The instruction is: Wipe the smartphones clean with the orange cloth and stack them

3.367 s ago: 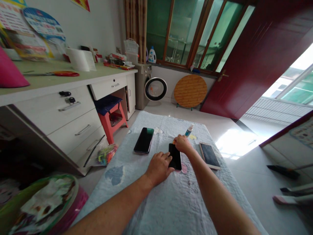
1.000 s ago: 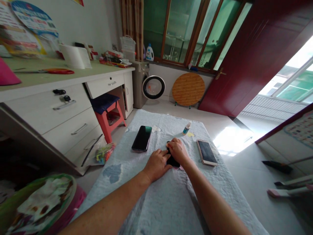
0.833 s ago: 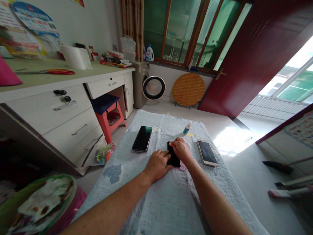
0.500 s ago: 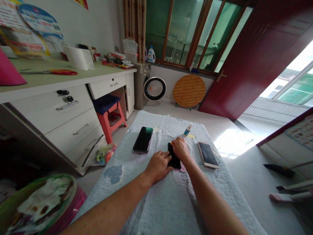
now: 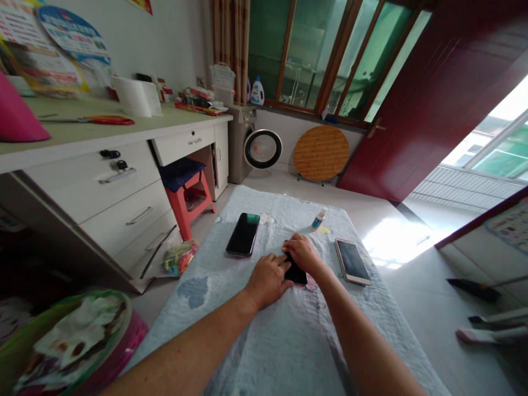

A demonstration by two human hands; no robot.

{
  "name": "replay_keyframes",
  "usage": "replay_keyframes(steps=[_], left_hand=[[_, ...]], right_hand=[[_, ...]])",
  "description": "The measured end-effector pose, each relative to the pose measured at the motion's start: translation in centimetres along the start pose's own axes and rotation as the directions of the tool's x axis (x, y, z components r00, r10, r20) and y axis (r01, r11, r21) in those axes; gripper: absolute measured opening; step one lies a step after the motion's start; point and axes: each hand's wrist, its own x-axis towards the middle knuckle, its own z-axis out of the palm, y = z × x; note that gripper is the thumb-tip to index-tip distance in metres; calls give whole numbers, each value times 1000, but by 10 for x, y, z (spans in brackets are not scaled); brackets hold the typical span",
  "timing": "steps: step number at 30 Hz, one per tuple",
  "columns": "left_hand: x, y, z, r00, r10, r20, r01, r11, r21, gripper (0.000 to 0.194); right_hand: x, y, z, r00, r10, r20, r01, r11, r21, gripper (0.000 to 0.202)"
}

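- Black phone (image 5: pixel 297 274) flat on the cloth (image 5: pixel 280 346)
- left hand (image 5: pixel 266 279) loosely spread, touching its side
- right hand (image 5: pixel 303 253) curled over the far end, can't tell if it's gripping anything

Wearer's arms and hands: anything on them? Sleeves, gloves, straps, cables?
Left hand and right hand: ungloved, five-fingered, ordinary human shape. Both forearms are bare as far as the frame shows; no sleeve, watch, strap or cable visible. Fine finger detail, such as a thin ring, is too small to tell.

Open cloth (image 5: pixel 284 341) nearside, bottle (image 5: pixel 318 220) beyond right hand (image 5: pixel 302 252)
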Motion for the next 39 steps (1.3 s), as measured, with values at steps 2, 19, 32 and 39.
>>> replay_keyframes(steps=[2,19,32,39], left_hand=[[0,0,-1,1000,3,-3,-3,1000,-2,40],[-1,-4,2,1000,8,10,-8,999,-33,41],[0,-3,2,1000,3,21,-2,1000,-24,43],[0,-6,7,999,-33,-16,31,998,-62,50]], right_hand=[[-8,1,-4,1000,-16,5,15,999,43,24],[-11,8,6,966,221,-137,-232,970,-69,25],[6,5,1,995,69,-65,-73,996,-52,27],[28,2,3,999,8,39,-1,985,-172,25]])
